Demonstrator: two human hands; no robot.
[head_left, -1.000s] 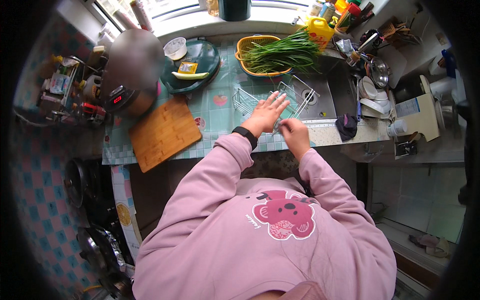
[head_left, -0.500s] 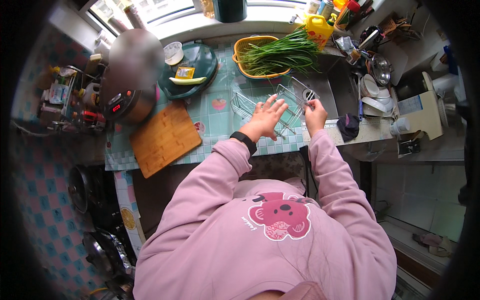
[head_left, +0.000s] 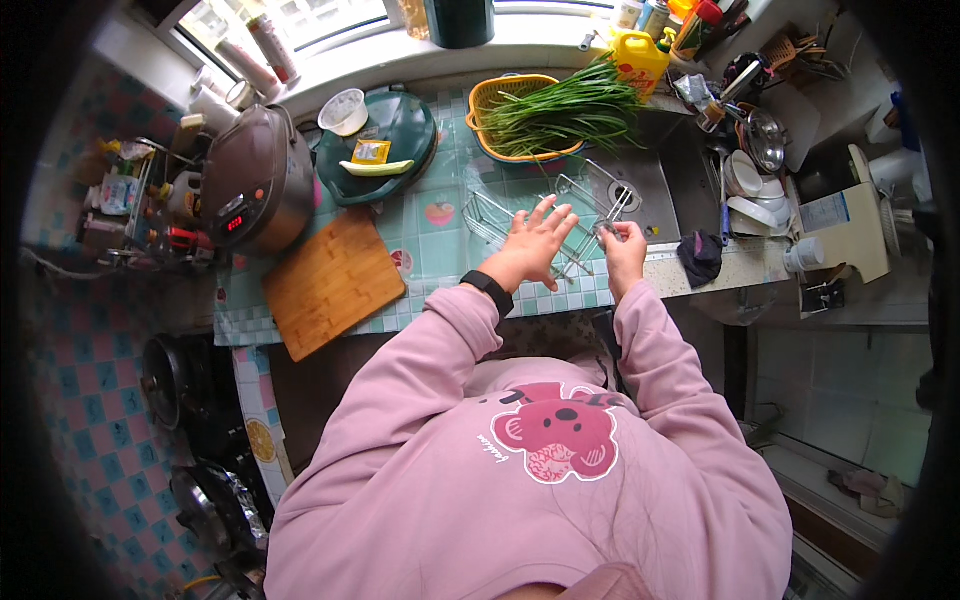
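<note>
Wire rack point(head_left: 588, 198) is partly hidden by hands point(head_left: 535, 245).

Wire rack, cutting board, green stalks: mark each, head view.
Wire rack point(head_left: 488, 207), head view: wires at its left side.
Cutting board point(head_left: 335, 281), head view: its top face.
Green stalks point(head_left: 560, 112), head view: middle of the bunch.
</note>
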